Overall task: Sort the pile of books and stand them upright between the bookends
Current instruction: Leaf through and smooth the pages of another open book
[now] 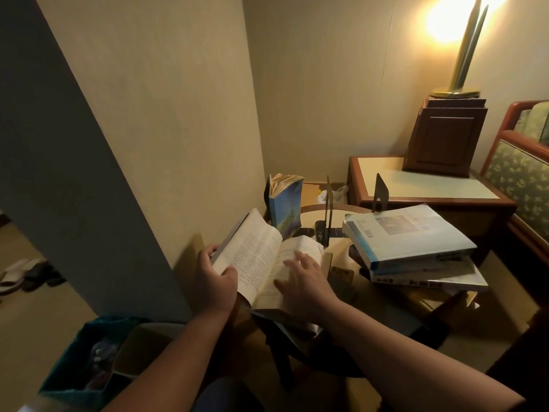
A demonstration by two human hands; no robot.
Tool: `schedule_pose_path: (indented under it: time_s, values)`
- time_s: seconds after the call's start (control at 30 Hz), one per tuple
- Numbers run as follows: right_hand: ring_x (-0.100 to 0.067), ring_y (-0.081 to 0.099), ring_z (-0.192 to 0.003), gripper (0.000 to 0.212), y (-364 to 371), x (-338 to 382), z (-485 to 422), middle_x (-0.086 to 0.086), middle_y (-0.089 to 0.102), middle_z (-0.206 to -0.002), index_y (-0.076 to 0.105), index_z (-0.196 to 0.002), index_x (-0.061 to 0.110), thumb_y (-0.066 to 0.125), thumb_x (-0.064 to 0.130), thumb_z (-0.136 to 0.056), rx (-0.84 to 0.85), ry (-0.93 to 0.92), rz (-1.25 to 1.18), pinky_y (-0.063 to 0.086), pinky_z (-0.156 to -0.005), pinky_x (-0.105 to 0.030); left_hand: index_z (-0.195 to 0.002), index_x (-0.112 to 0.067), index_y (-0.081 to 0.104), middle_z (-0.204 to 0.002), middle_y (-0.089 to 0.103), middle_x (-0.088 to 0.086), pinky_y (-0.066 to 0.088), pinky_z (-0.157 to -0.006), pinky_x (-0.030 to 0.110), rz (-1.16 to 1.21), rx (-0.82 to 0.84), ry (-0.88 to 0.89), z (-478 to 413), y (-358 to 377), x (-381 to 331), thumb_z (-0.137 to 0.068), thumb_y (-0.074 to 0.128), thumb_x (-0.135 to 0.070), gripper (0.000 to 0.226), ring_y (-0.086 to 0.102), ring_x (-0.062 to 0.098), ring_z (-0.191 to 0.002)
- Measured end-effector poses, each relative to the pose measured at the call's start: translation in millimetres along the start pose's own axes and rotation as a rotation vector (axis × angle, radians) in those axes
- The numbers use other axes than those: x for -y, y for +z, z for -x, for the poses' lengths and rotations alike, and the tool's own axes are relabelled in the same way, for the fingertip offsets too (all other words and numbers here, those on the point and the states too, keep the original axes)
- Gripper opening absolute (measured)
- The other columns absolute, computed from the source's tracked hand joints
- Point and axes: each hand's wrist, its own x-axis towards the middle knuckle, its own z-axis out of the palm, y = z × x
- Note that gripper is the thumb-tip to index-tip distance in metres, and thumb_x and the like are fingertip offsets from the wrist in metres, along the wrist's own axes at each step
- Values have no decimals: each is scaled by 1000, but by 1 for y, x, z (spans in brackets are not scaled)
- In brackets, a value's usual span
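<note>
An open book (255, 257) with printed pages lies tilted in front of me. My left hand (215, 279) grips its left edge, thumb on the page. My right hand (306, 281) rests flat on the right-hand page with fingers spread. Behind it a blue paperback (285, 208) stands upright near the wall. Two dark metal bookends (326, 212) (380, 193) stand on the small table (341, 248), apart from each other. To the right a pile of books (413, 248) lies flat, a large blue-and-white one on top.
A wall corner rises at the left. A wooden side table (383, 173) with a dark cabinet (442, 138) and a lit lamp (463, 46) stands behind. A patterned chair (520, 179) is at the right. A teal bin (89, 361) sits lower left, shoes (26, 275) on the floor.
</note>
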Motion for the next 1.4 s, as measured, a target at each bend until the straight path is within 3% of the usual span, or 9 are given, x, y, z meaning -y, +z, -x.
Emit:
schedule_pose_path:
  time_s: [0.1, 0.17, 0.33, 0.5, 0.73, 0.93, 1.1, 1.23, 1.4]
  values:
    - [-25, -19, -150, 81, 10, -9, 1, 5, -14, -165, 20, -154, 33, 43, 74, -88, 18, -77, 202, -6, -117, -52, -137, -27, 38, -132, 50, 11, 59, -74, 38, -117, 56, -9, -7, -1, 15, -87, 66, -11, 60, 58, 31, -113]
    - [-24, -22, -149, 83, 12, -18, 0, 4, -16, -165, 16, -155, 35, 39, 77, -87, 22, -89, 246, -9, -115, -49, -139, -28, 39, -140, 38, 12, 55, -87, 44, -217, 160, -34, -12, 1, 23, -82, 67, -12, 65, 53, 34, -119]
    - [-20, -22, -149, 81, 6, -27, 0, 7, -16, -165, 16, -155, 37, 43, 74, -88, 43, -104, 255, -11, -109, -44, -142, -43, 37, -163, -2, 10, 17, -112, 66, -730, 275, 47, -8, 1, 26, -82, 70, -34, 69, 18, 39, -146]
    - [-19, -18, -150, 79, -6, -37, 1, 11, -13, -165, 19, -153, 42, 49, 71, -86, 75, -122, 233, 2, -118, -52, -130, -27, 59, -149, 46, 11, 39, -106, 60, -520, 493, 791, 1, 7, 26, -80, 61, -9, 53, 41, 37, -138]
    - [-21, -14, -151, 73, -20, -49, 6, 14, -11, -164, 29, -149, 47, 61, 62, -85, 101, -104, 147, 10, -120, -58, -120, -26, 68, -142, 54, -7, 44, -109, 41, -384, 742, 457, 9, 8, 14, -92, 52, -18, 33, 47, 14, -133]
    - [-30, -7, -152, 95, -9, -38, 9, -2, -11, -166, 18, -153, 44, 67, 70, -76, -30, 45, -74, 14, -119, -54, -115, -22, 63, -135, 57, -2, 48, -104, 43, -318, 738, 438, 14, 14, 22, -88, 49, -41, 35, 50, 14, -129]
    - [-32, 21, -149, 79, -7, -34, 9, -4, 8, -166, 24, -153, 35, 62, 57, -87, -139, 135, -263, 39, -111, -54, -123, -26, 57, -132, 57, -4, 49, -99, 41, -375, 698, 557, 15, 14, 16, -80, 35, -84, 76, 52, 16, -123]
    - [-31, 49, -131, 54, -20, -29, 5, -7, 40, -153, 37, -147, 26, 53, 44, -98, -242, 153, -497, 52, -84, -33, -127, -24, 55, -128, 60, -3, 49, -97, 40, -399, 562, 800, 25, 18, 2, -78, 49, -81, 75, 55, 18, -117]
    - [-29, 50, -130, 46, -40, -36, -3, -8, 50, -142, 42, -141, 16, 52, 35, -101, -295, 256, -781, 52, -93, -43, -137, -27, 45, -134, 55, -5, 42, -105, 42, -373, 630, 852, 37, 30, -18, -73, 68, -68, 79, 51, 16, -123]
